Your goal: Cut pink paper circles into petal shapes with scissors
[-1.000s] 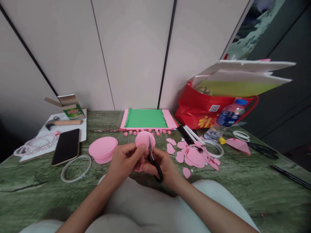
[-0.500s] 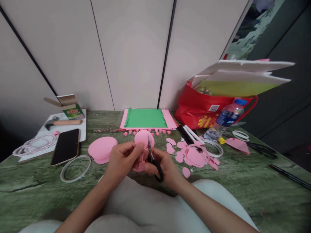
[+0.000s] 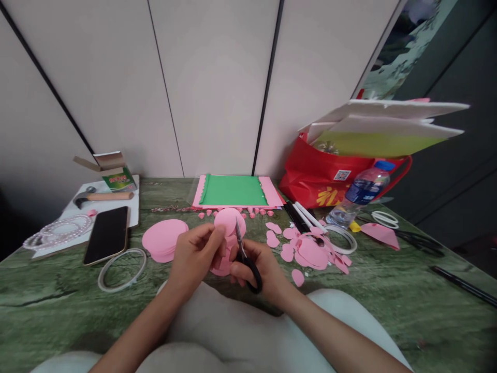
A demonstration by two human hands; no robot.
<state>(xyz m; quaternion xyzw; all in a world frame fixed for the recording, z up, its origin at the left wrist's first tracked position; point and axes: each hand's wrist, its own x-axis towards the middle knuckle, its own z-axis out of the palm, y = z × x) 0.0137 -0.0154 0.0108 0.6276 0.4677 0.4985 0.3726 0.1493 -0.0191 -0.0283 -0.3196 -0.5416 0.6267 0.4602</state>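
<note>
My left hand point(image 3: 200, 256) pinches a pink paper circle point(image 3: 226, 219) between thumb and fingers, in front of me at the middle. Black-handled scissors point(image 3: 248, 264) are gripped in my right hand point(image 3: 266, 267), with the blades pointing up and lying against the right part of the paper circle. Part of the paper lower down is hidden by my fingers. More pink paper point(image 3: 222, 267) shows beneath my hands. A stack of pink paper circles point(image 3: 165, 238) lies left of my left hand. To the right of the scissors is a pile of cut pink paper pieces point(image 3: 312, 251).
Green card point(image 3: 233, 190) lies on pink sheets by the wall, with small pink buds before it. Left are a phone point(image 3: 106, 234), tape roll point(image 3: 122, 269), hammer point(image 3: 106, 196) and beads point(image 3: 58, 231). Right are a red bag point(image 3: 310, 176), water bottle point(image 3: 361, 191), markers point(image 3: 308, 215) and another tape roll point(image 3: 344, 238).
My fingers and the scissors have shifted only slightly around the paper circle. The whole view has moved a little; the table's things lie as before.
</note>
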